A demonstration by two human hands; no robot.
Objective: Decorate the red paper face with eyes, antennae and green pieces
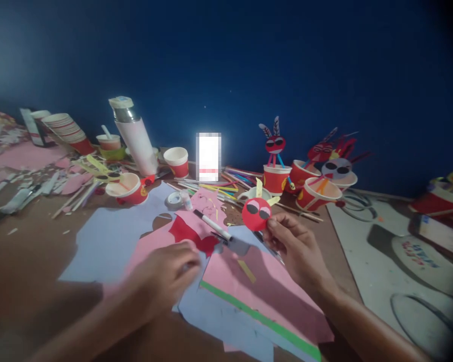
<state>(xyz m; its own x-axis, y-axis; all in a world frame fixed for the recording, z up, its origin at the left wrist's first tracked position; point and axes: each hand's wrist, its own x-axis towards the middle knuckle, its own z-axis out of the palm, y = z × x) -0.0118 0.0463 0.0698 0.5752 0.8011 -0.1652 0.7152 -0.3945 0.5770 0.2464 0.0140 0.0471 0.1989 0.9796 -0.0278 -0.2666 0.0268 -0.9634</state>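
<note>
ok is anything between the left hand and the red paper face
Nothing visible blocks it: the pen between left hand and red paper face lies low on the papers, while the right hand holds the face up by its edge.

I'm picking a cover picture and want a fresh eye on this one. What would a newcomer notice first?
Probably the red paper face with pale yellow ears, held up right of centre in the fingers of the right hand. Next might come the glaring white pixelated rectangle before the dark blue wall, then the big-eyed red figure above a red cup to its right.
</note>
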